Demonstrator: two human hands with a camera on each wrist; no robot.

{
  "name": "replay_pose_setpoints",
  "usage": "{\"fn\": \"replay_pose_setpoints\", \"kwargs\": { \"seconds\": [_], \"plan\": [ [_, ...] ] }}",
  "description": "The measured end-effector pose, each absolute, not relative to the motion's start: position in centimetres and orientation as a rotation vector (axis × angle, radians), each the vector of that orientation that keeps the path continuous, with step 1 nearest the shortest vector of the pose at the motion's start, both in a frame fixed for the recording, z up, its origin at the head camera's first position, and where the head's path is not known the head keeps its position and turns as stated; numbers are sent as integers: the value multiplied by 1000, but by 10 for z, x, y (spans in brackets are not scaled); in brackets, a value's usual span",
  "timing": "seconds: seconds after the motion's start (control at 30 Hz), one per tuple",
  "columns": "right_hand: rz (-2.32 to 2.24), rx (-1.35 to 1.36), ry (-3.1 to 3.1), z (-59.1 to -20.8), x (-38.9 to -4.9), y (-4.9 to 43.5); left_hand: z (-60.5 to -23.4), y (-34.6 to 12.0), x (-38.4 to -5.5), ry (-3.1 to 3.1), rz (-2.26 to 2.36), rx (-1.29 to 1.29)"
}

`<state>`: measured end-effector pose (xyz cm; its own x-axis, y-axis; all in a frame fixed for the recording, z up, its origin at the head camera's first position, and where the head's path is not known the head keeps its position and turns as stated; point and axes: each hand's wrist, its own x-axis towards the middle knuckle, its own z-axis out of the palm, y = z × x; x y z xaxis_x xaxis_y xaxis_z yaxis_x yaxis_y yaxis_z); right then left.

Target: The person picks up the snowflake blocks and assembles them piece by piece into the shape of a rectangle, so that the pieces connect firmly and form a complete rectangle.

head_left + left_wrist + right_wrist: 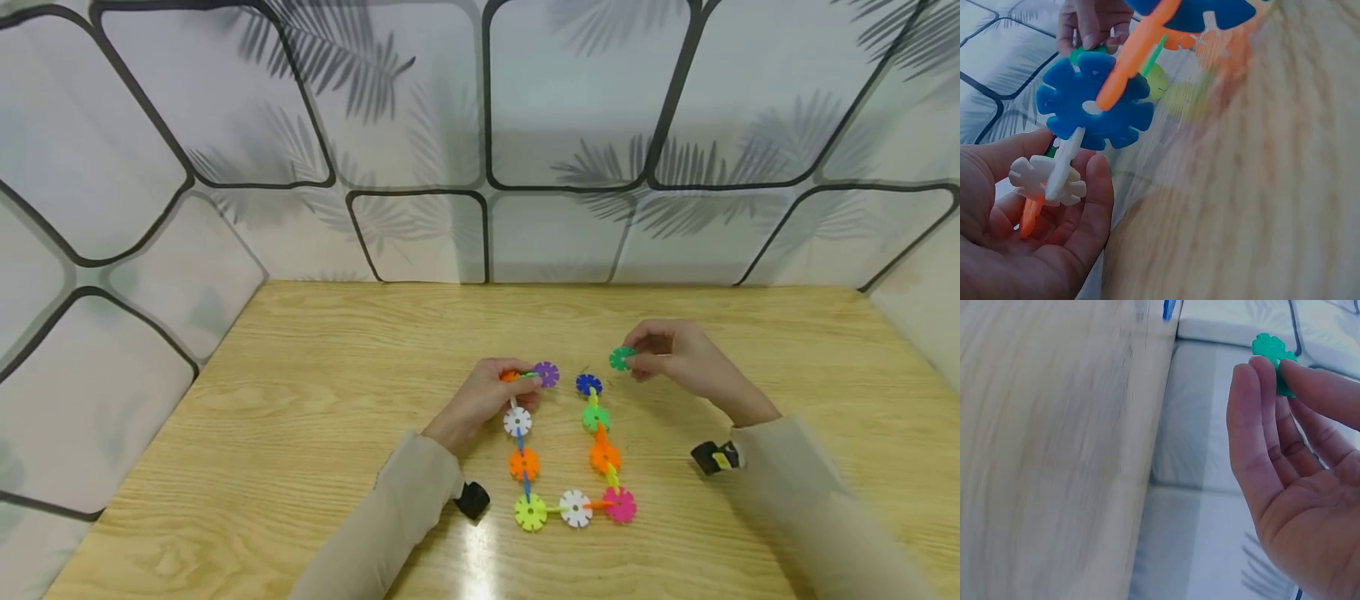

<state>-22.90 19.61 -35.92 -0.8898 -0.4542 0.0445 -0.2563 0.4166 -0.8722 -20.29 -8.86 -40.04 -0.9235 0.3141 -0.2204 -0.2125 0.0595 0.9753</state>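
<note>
A chain of notched plastic snowflake discs lies on the table in an open loop. My left hand [491, 392] grips its upper left end, near an orange disc [511, 376] and a purple disc [547, 374]. Below that hand come a white disc [517, 421], an orange one and a yellow one. Between thumb and fingers, my right hand [675, 358] pinches a loose green disc [621, 358], seen also as a green disc [1274, 356] in the right wrist view. A dark blue disc [588, 384] tops the chain's right side, between the two hands.
Along the bottom of the loop are a yellow disc [531, 512], a white disc [576, 508] and a pink disc [620, 505]. The wooden table [300, 433] meets a patterned wall [420, 233] at the back. Black wrist cameras sit beside both sleeves.
</note>
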Motion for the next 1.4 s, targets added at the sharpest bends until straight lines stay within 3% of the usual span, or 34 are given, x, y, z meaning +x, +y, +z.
{"fn": "replay_pose_setpoints", "kwargs": {
  "seconds": [0.63,1.4],
  "plan": [
    [-1531,-693,2357,-367,-231,156,-401,-86,-202,1946,1969,167],
    [-1445,-766,2450,-369,-226,141,-402,-88,-204,1932,1988,154]
  ]
}}
